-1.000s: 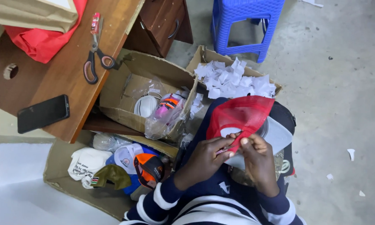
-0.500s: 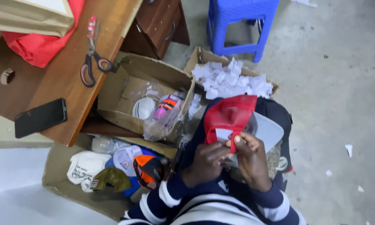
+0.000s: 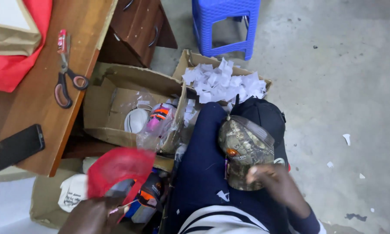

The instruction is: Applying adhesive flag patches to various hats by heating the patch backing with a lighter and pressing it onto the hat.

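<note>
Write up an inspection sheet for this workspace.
Surface: wooden desk at left; grey concrete floor.
Job's things: blurred red mesh cap; camouflage cap on lap, over a black cap.
Clutter: red-handled scissors, black phone, open cardboard box, box of white paper scraps.
Grips: left hand holds the red cap; right hand touches the camouflage cap.
Cables: nothing seen.
Surroundings: blue plastic stool.
</note>
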